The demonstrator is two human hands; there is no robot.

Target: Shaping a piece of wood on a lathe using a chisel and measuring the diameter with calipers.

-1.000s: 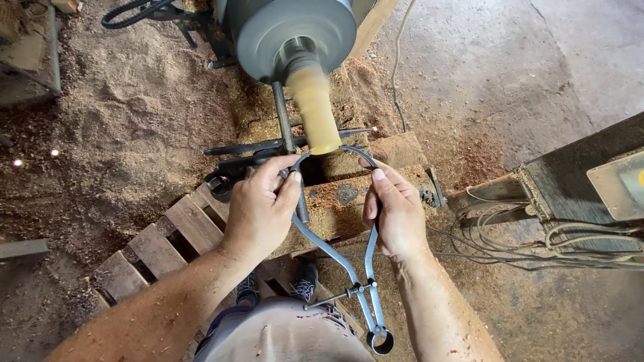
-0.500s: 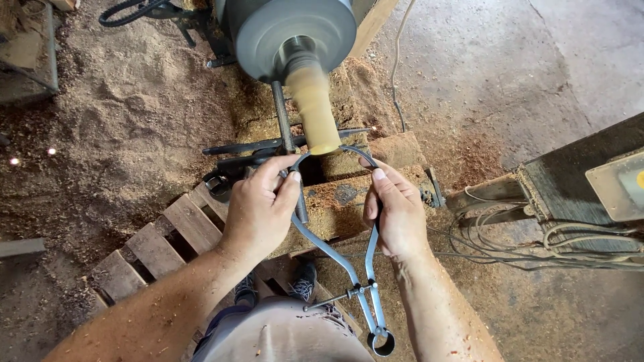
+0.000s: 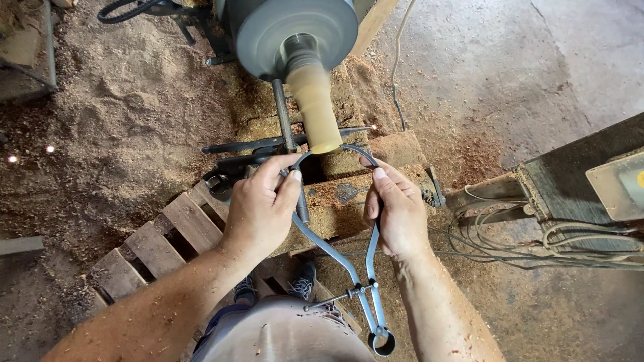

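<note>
A woodturning workshop: a lathe faceplate (image 3: 295,33) carrying a pale wooden spindle (image 3: 316,107) above the hands, sawdust (image 3: 114,127) heaped over the concrete floor (image 3: 510,74), a wooden pallet (image 3: 168,234) below them, loose cables (image 3: 523,245) at right.

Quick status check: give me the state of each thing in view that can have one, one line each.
Wooden workpiece: mounted on the lathe, blurred as if spinning.
Lathe faceplate: carrying the workpiece.
Calipers: legs spread, curved tips either side of the workpiece end.
Left hand: gripping the left caliper leg.
Right hand: gripping the right caliper leg.
Wooden pallet: flat on the floor, dusted with sawdust.
Cables: lying loose in coils on the floor.
</note>
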